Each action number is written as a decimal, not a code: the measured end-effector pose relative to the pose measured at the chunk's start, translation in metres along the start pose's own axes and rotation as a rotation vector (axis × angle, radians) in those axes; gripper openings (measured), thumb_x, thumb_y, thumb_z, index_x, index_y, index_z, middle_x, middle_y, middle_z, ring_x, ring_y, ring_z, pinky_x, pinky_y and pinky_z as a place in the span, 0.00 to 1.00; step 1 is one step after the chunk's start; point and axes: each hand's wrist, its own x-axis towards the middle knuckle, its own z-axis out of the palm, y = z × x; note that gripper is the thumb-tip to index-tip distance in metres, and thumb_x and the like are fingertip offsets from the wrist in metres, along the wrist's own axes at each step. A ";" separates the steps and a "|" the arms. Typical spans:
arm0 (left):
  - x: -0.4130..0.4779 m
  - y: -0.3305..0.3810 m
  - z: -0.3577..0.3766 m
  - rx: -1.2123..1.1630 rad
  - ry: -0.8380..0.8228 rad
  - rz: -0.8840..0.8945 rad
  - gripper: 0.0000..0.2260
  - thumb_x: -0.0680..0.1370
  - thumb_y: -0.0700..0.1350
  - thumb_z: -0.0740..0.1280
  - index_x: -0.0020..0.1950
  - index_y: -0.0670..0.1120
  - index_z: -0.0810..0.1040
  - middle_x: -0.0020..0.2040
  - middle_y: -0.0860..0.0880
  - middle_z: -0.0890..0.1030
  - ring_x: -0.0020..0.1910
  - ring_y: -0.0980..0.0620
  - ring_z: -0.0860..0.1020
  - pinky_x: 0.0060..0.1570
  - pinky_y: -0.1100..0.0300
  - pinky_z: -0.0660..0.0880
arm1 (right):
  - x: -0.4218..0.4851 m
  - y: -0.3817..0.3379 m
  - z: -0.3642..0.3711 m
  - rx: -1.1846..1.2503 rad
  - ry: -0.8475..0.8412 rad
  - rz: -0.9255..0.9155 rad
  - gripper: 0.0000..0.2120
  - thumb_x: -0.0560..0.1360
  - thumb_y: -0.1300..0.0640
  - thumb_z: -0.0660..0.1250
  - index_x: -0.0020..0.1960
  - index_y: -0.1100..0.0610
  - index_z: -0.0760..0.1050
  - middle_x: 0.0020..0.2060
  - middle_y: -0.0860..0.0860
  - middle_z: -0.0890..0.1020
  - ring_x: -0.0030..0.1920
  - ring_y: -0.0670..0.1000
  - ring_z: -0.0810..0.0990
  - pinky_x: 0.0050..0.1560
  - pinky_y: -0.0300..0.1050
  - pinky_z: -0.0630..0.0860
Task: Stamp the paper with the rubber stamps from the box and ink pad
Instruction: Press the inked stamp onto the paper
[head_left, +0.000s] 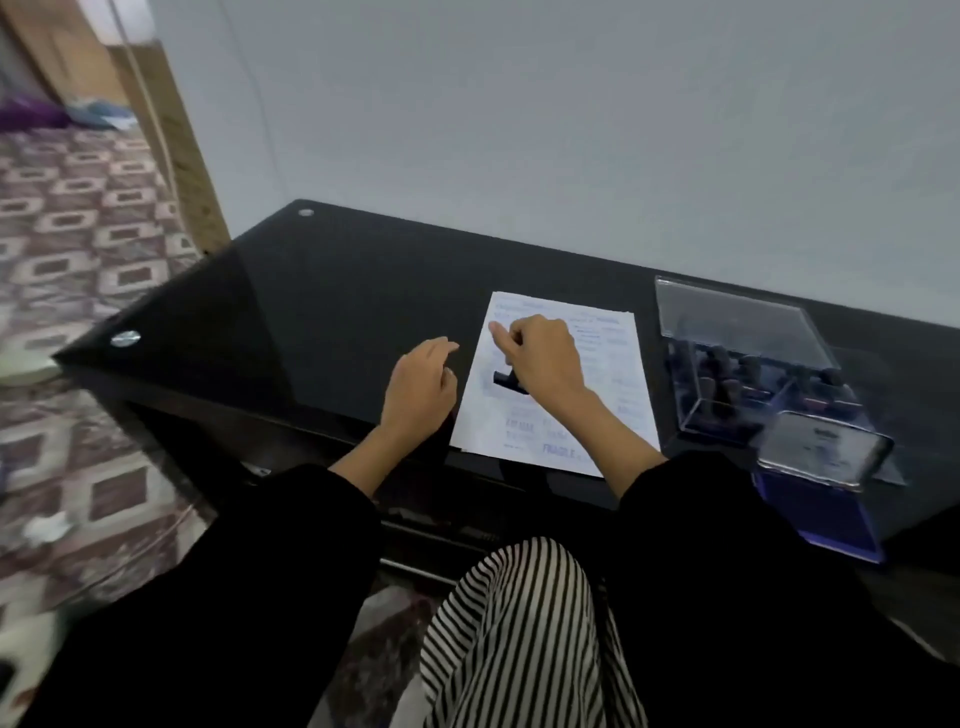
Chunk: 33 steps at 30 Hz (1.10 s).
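Note:
A white paper with several faint blue stamp marks lies on the black glass table. My right hand grips a rubber stamp from above; its dark base sits on the paper's left half. My left hand rests beside the paper's left edge, fingers loosely curled, holding nothing. A clear plastic box with several stamps stands to the right of the paper. In front of the box lies the blue ink pad, its lid raised.
The table stands against a grey wall. Its left corner juts toward a patterned bed cover. My black sleeves and striped clothing fill the foreground below the table's front edge.

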 end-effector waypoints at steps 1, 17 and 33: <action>-0.001 -0.005 0.002 0.048 -0.043 -0.003 0.19 0.80 0.38 0.56 0.71 0.43 0.67 0.73 0.46 0.67 0.73 0.49 0.62 0.72 0.52 0.58 | 0.004 -0.003 0.008 -0.020 -0.019 -0.009 0.23 0.79 0.49 0.59 0.30 0.62 0.69 0.33 0.63 0.82 0.35 0.59 0.80 0.41 0.52 0.78; -0.009 -0.019 0.017 0.324 -0.228 0.037 0.23 0.83 0.50 0.48 0.76 0.44 0.53 0.78 0.48 0.52 0.77 0.50 0.48 0.75 0.47 0.46 | 0.007 -0.003 0.044 -0.294 -0.110 -0.052 0.23 0.80 0.48 0.58 0.30 0.60 0.65 0.25 0.52 0.68 0.29 0.52 0.69 0.33 0.43 0.67; -0.010 -0.017 0.019 0.281 -0.200 0.025 0.22 0.82 0.49 0.49 0.76 0.45 0.54 0.77 0.48 0.54 0.77 0.50 0.48 0.74 0.48 0.45 | -0.008 -0.005 0.062 -0.411 -0.013 0.047 0.19 0.83 0.55 0.50 0.44 0.63 0.75 0.38 0.53 0.70 0.35 0.51 0.70 0.35 0.43 0.63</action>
